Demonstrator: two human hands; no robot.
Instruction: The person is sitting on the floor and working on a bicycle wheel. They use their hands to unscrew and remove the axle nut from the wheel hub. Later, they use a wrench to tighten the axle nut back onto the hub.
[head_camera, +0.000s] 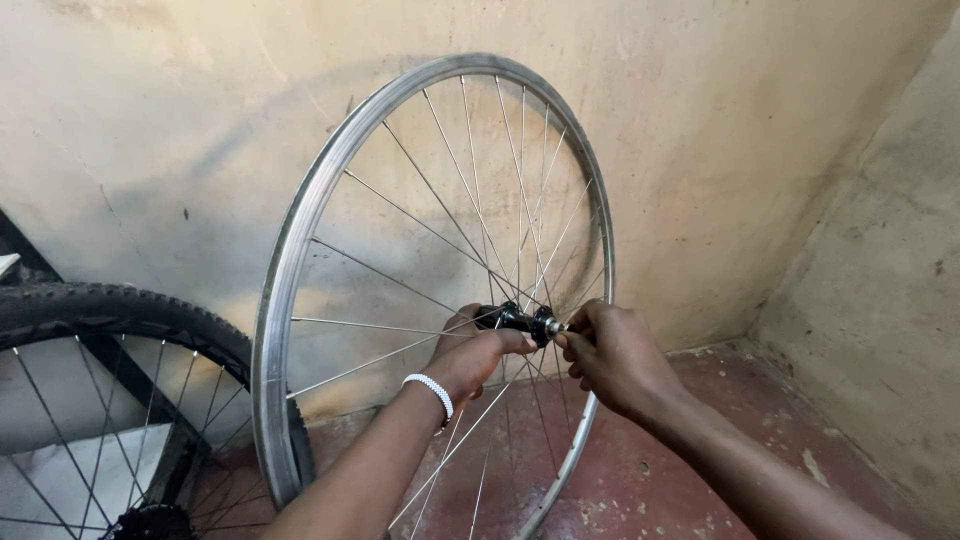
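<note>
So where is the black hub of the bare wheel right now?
In the head view the black hub sits just right of centre, in the middle of the bare silver rim, pinched between the left hand and the right hand.

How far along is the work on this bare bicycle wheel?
Done: the silver rim carries no tyre and stands upright on the red floor. In hand: the left hand grips the black hub while the right hand pinches the axle end. Left: the hub remains in the wheel.
</note>
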